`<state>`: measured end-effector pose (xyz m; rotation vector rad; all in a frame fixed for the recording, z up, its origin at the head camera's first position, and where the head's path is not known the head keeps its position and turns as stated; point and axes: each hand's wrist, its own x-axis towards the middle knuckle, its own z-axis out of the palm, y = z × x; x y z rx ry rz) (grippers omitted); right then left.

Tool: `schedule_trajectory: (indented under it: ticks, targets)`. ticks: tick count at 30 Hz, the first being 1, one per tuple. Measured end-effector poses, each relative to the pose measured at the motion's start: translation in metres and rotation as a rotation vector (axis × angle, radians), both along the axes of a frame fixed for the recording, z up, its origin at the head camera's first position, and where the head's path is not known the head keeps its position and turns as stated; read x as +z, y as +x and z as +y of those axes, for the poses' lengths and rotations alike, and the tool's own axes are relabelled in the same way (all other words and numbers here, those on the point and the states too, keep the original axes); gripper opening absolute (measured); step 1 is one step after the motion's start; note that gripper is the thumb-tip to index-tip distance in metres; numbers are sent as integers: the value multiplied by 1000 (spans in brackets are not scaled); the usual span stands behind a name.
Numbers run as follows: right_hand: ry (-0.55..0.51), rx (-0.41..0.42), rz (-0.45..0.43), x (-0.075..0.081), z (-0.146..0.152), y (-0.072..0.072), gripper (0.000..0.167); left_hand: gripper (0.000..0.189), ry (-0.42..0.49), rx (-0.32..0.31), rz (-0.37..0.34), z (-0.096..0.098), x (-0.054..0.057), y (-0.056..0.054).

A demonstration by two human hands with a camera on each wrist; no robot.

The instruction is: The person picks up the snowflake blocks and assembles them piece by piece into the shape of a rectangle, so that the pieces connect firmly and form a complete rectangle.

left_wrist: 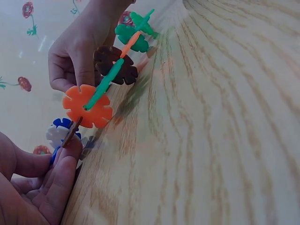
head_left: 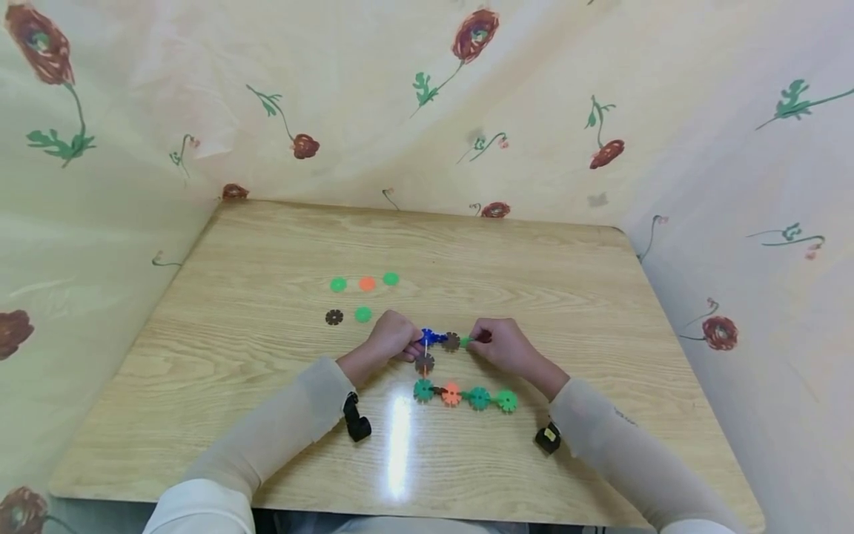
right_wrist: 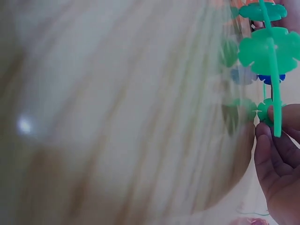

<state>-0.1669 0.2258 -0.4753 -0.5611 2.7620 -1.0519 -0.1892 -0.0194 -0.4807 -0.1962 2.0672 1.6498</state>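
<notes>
A chain of notched flower-shaped plastic discs stands on the wooden table, bent in a C shape in the head view. My left hand [head_left: 394, 337] pinches the blue disc [head_left: 428, 337] at the chain's upper left corner. At the upper row's right end, my right hand [head_left: 510, 347] pinches a green disc [right_wrist: 264, 110]. Something dark reddish [head_left: 483, 337] shows by its fingers, too small to make out. Between the hands sits a brown disc [head_left: 451, 341]. Nearer my body, the lower row holds an orange disc [head_left: 451, 394] and a bright green disc [head_left: 507, 401].
Left of the chain lie loose discs: a brown one [head_left: 334, 317], an orange one [head_left: 367, 283] and several green ones, one of them a green disc [head_left: 363, 314]. Flowered cloth [head_left: 400, 104] encloses the table [head_left: 280, 237] at the back and sides.
</notes>
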Motion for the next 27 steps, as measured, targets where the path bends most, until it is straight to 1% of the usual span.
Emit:
schedule_trajectory:
  ticks: [6,14,18,22,25,27]
  targets:
    - [2,1,15,0,-4,-1,12,12,-25,12,4,3,0,0]
    - [-8,-11,14,0,-5,-4,9,12,-49,-5,24,3,-2,0]
    - [-28,8,17,-2,-5,-6,9,14,-78,-12,39,4,-2,1]
    - [-26,20,22,-3,-5,-7,8,15,-97,-8,54,5,-1,1]
    - [0,43,11,-2,-4,-8,5,15,-98,-9,61,5,0,2]
    - [45,93,-17,4,-4,-9,5,15,-94,-17,69,5,0,2]
